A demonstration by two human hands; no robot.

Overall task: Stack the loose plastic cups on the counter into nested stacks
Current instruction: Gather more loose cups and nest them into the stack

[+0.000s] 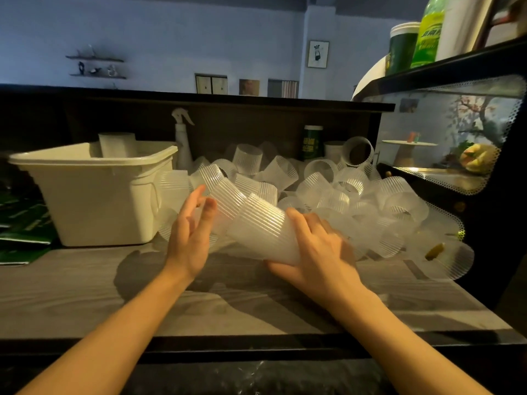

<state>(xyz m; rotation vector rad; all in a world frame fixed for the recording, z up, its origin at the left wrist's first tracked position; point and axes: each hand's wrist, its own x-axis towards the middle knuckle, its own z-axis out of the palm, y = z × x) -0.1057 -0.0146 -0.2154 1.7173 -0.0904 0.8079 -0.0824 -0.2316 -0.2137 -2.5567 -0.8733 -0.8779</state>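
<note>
Nested stack [256, 223] is lying tilted just before the cup pile [328, 192]. Right hand [316, 252] is clamping its base; left hand [191, 235], fingers spread, is seemingly touching nothing. Risk: bumping the pile, scattering cups.

A bin [94, 195] stands left on the table [85, 295]; loose cups [342, 192] are heaped right of it, a spray bottle [182, 143] behind.

Right hand [319, 249] covers the base of the held cup stack [256, 226] so cup count can't be read, translucent pile of loose cups [342, 192] blurs into itself, green bottle [429, 29] is cut by the top edge, spray bottle [182, 138] base sits behind the tub [94, 195].
</note>
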